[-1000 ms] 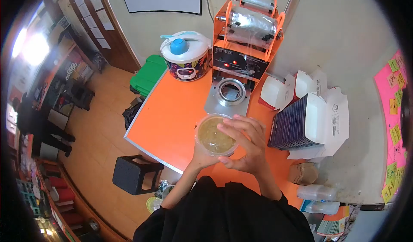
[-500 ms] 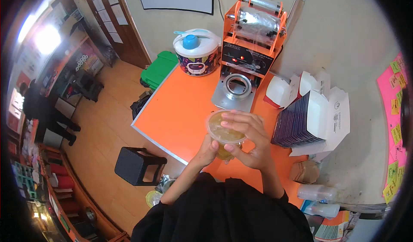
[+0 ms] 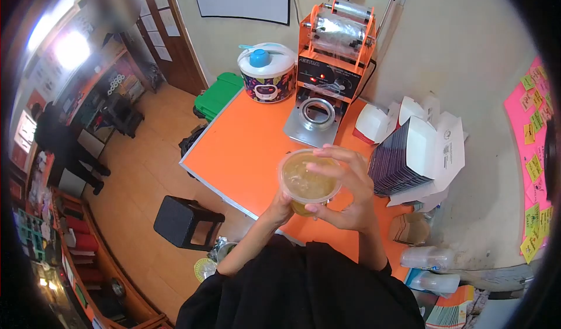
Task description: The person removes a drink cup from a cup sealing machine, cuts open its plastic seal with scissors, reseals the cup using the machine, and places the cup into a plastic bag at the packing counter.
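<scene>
A clear plastic cup [image 3: 301, 180] of cloudy yellowish drink is held up in front of my chest, above the orange table. Its round top faces me and looks covered, perhaps by a film. My left hand [image 3: 279, 208] grips the cup's side from the lower left, most of its fingers hidden behind it. Around the right side of the rim, my right hand [image 3: 350, 194] has its fingers spread and curved, some above the top and the thumb near the lower edge. Beyond the cup stands an orange cup sealing machine [image 3: 330, 75] with a round metal holder and a film roll.
On the orange table [image 3: 234, 148] stand a patterned rice cooker [image 3: 267, 78] and a stack of paper food trays [image 3: 403, 159]. Plastic cups [image 3: 426, 259] lie at the right. A black stool [image 3: 187, 221] is on the floor at left; a person in dark clothes [image 3: 64, 148] stands farther off.
My right hand's fingers have lifted and spread toward the right of the rim, uncovering more of the cup's top. My left hand keeps its hold. The view has shifted slightly.
</scene>
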A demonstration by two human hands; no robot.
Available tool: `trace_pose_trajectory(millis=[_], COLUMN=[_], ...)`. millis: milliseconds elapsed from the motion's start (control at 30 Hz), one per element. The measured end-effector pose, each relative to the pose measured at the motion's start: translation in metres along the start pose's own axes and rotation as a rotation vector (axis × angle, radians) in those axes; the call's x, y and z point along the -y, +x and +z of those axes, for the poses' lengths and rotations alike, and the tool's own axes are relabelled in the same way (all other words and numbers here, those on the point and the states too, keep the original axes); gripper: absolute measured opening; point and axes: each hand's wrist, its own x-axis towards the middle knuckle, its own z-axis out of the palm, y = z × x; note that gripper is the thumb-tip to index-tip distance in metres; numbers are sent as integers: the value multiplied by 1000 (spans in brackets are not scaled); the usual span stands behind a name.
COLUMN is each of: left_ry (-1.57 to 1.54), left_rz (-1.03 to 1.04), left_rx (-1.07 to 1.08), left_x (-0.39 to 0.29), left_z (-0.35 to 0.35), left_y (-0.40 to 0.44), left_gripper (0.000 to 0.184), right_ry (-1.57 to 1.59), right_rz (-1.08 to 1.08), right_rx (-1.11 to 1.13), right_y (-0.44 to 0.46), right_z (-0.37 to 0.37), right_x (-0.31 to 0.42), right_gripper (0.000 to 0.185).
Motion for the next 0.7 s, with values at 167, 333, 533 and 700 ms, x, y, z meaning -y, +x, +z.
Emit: trace_pose_trajectory(millis=[167, 333, 533, 700], left_ry=[145, 226, 529, 559], left_rz=[-7, 154, 240, 280], left_rx=[-121, -96, -212, -449], left_x=[-5, -12, -13, -2], left_z=[13, 29, 49, 68], left_y=[-12, -43, -81, -107], left_gripper=[100, 100, 100, 96], right_ry=[-78, -72, 38, 82], right_rz=[-47, -98, -115, -142], right_rx=[58, 140, 241, 237], right_y=[-15, -25, -47, -63], right_z=[-20, -37, -32, -24], right_x=[15, 26, 28, 35], right_gripper=[57, 60, 59, 57])
